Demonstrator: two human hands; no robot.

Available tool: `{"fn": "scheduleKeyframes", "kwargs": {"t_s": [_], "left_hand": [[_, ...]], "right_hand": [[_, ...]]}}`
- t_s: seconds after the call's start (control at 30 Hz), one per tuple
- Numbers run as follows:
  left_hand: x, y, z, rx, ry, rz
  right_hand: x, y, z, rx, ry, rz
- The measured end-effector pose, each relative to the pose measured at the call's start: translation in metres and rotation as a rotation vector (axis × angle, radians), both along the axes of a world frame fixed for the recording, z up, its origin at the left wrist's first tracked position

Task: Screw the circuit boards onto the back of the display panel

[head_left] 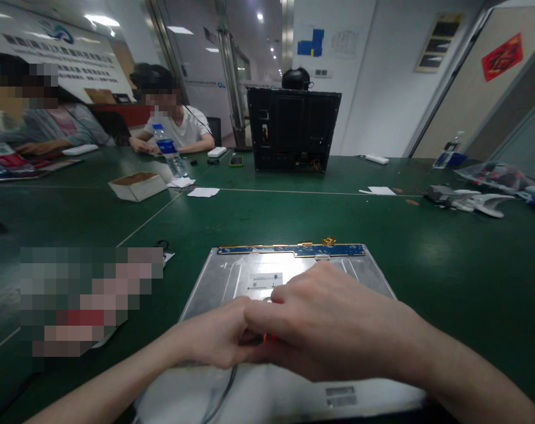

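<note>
A flat silver metal panel (218, 277) lies on the green table, with a blue circuit strip (267, 251) along its far edge. Over the panel's near part, my left hand (218, 333) is closed, its fingers meeting those of my right hand. My right hand (320, 324) is closed too, its fingers curled down and largely hidden from view. A small red-orange glow shows between the two hands. Out from under my left hand a dark cable (226, 391) runs towards me across a whitish sheet (293, 391). What the fingers hold cannot be made out.
A black-backed monitor (293, 129) stands beyond the panel. Back left are an open box (138, 187), a water bottle (168, 153) and two seated people. A grey and white tool (468, 200) and a plastic bag (501, 176) lie at the right. A blurred-out item is at the left.
</note>
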State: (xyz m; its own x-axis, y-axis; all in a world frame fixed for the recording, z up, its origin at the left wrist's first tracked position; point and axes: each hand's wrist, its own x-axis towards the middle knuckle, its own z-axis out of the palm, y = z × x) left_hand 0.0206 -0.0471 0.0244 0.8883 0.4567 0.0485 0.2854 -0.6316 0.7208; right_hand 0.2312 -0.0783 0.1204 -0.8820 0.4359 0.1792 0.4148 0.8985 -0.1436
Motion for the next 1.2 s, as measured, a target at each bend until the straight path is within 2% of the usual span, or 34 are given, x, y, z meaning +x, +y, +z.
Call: {"fn": "scheduleKeyframes", "kwargs": {"t_s": [0.1, 0.4, 0.6, 0.8, 1.2], "left_hand": [[0.0029, -0.0009, 0.0053, -0.037, -0.086, -0.036], [0.0052, -0.0031, 0.0068, -0.089, -0.115, -0.049], [0.005, -0.0029, 0.0064, -0.034, -0.139, -0.06], [0.006, -0.0035, 0.0028, 0.102, -0.253, -0.071], [0.0078, -0.0016, 0.0073, 0.054, -0.277, -0.073]], "right_hand": [[-0.0018, -0.0003, -0.0021, 0.027, 0.002, -0.01], [-0.0011, -0.0019, -0.0008, 0.051, 0.021, -0.005], [-0.0015, -0.0011, -0.0018, 0.052, 0.033, 0.0], [-0.0018, -0.0007, -0.0029, 0.068, 0.021, -0.003], [-0.001, -0.0003, -0.0012, 0.074, 0.038, 0.008]]}}
